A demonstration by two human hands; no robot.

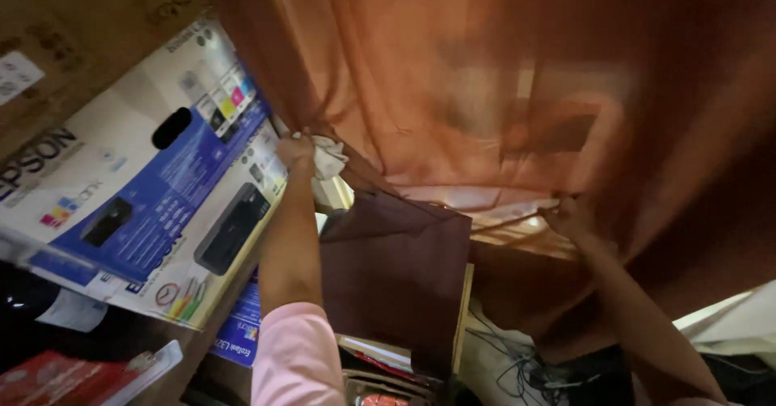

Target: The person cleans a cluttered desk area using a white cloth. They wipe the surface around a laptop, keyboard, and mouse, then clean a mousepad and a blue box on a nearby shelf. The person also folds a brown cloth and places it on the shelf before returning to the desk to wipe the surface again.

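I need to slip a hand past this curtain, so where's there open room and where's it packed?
The one gap lies between the left hand and right hand, under the lifted orange curtain, above the dark cloth flap. Left is blocked by the printer box. Below is crowded: tangled cables and stacked boxes.

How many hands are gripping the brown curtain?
2. Left hand pinches the curtain beside the printer box, also holding white cloth; right hand grips its lower edge.
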